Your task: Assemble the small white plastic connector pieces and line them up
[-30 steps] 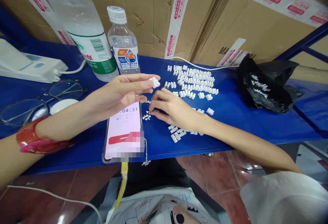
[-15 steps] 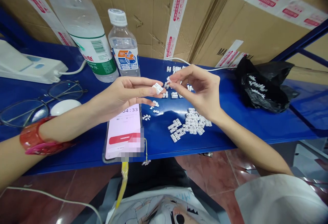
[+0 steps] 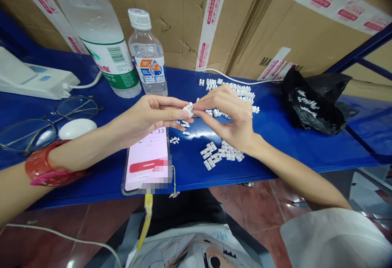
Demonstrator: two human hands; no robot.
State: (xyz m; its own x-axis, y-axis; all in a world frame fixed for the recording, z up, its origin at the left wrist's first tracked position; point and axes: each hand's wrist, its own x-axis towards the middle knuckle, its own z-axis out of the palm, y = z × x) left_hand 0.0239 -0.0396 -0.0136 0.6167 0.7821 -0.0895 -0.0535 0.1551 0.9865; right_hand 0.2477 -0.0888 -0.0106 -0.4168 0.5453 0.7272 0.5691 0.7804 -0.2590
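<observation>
Between thumb and fingers, my left hand (image 3: 153,115) holds a small white plastic block (image 3: 189,110) with slots on its face. My right hand (image 3: 231,117) is pinched against the right side of that block; the small white piece in its fingertips is mostly hidden now. Below my hands lies a pile of white plastic blocks (image 3: 231,152) on the blue tabletop (image 3: 190,157). Rows of white pieces (image 3: 241,90) stand behind my right hand. A few loose small white pieces (image 3: 174,140) lie near my left fingers.
A phone (image 3: 147,161) lies under my left wrist. A large water bottle (image 3: 110,55) and a small bottle (image 3: 149,55) stand at the back left, near eyeglasses (image 3: 30,131) and a power strip (image 3: 36,76). A black plastic bag (image 3: 324,117) holding white pieces sits right. Cardboard boxes (image 3: 177,14) stand behind.
My right hand has moved left and down, bringing its small white piece against the block in my left hand. The block is tilted slightly differently. My left hand has barely moved.
</observation>
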